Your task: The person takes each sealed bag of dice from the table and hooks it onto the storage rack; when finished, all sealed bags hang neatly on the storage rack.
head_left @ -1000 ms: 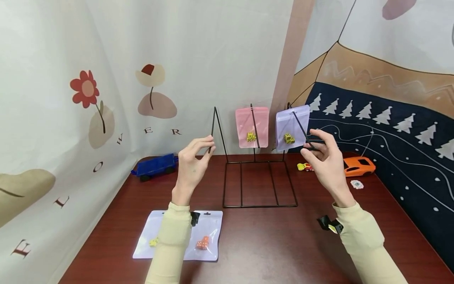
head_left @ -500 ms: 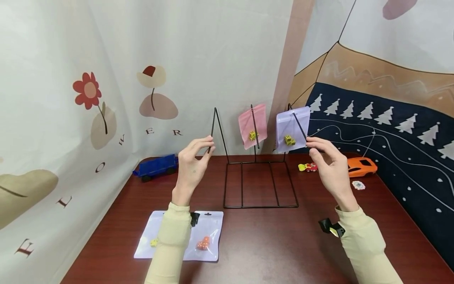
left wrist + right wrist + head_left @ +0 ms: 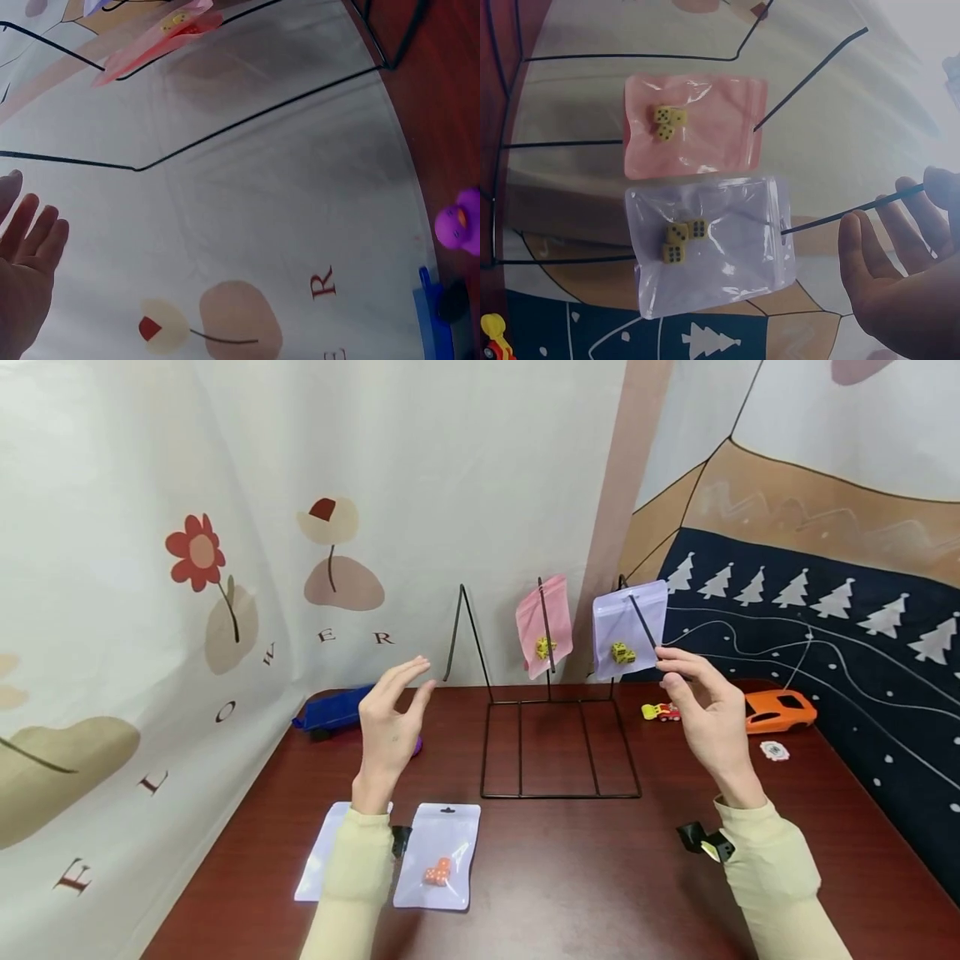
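A black wire display rack (image 3: 561, 796) stands on the table with three prongs. Its left prong (image 3: 453, 643) is bare; my left hand (image 3: 392, 725) is just left of it, fingers loosely bent, thumb apart, holding nothing. The middle prong carries a pink zip bag (image 3: 720, 150) of yellow dice, turned at an angle in the head view. On the right prong (image 3: 817, 221) hangs a lilac zip bag (image 3: 735, 262), also with yellow dice. My right hand (image 3: 708, 718) pinches this prong's front end between thumb and fingers.
Two lilac bags lie flat in front: one (image 3: 442, 835) with orange dice, the other (image 3: 318, 860) partly behind my left forearm. A blue toy wagon (image 3: 333, 710), purple rubber duck (image 3: 459, 225), orange toy car (image 3: 780, 712), small toy car (image 3: 660, 712) and white chip (image 3: 774, 751) stand around.
My left hand has let go of the left prong and moved slightly left and down. My right hand shifted on its prong, then stayed there. The pink bag has swung round to an angle.
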The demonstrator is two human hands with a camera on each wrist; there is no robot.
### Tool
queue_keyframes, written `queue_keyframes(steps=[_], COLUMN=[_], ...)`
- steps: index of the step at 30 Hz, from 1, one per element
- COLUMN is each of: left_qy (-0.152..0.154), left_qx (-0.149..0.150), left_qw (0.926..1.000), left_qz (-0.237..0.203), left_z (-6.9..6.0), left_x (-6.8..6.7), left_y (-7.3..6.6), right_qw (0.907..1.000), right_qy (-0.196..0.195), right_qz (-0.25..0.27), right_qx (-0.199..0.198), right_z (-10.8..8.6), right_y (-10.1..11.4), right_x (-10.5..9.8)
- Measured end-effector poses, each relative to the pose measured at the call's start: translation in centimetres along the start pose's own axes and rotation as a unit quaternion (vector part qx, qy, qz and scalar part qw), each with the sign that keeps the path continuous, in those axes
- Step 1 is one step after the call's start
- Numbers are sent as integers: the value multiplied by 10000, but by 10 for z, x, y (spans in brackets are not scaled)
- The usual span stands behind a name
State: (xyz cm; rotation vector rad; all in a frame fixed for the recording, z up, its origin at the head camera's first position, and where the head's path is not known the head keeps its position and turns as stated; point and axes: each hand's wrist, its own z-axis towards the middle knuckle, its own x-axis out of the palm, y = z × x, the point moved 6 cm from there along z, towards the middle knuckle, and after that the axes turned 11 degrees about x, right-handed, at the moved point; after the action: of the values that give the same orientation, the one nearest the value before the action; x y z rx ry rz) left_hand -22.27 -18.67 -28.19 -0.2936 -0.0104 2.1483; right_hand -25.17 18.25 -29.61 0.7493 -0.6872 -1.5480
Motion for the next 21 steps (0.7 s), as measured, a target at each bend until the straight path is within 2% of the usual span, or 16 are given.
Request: queue_keyframes(steps=[7, 13, 17, 21], left_qy=[185, 282, 602, 1123], left_qx=[-305, -692, -1196, -1836], left_qw=[9988, 9922, 9796, 9568], left_qz=[336, 993, 1500, 1957], left_z=[-20, -48, -68, -89], left_x=[-25, -59, -84, -105], left_y=[-2, 1, 4, 4], right_qw=[9999, 9999, 10000, 10000], right_qy=[14, -17, -38, 7], right_qz=[-65, -131, -21, 67], right_qx=[87, 76, 65, 24], right_z=[1, 1, 1, 2], right_y=[-1, -2, -1, 0], right_x=[-1, -2, -2, 0])
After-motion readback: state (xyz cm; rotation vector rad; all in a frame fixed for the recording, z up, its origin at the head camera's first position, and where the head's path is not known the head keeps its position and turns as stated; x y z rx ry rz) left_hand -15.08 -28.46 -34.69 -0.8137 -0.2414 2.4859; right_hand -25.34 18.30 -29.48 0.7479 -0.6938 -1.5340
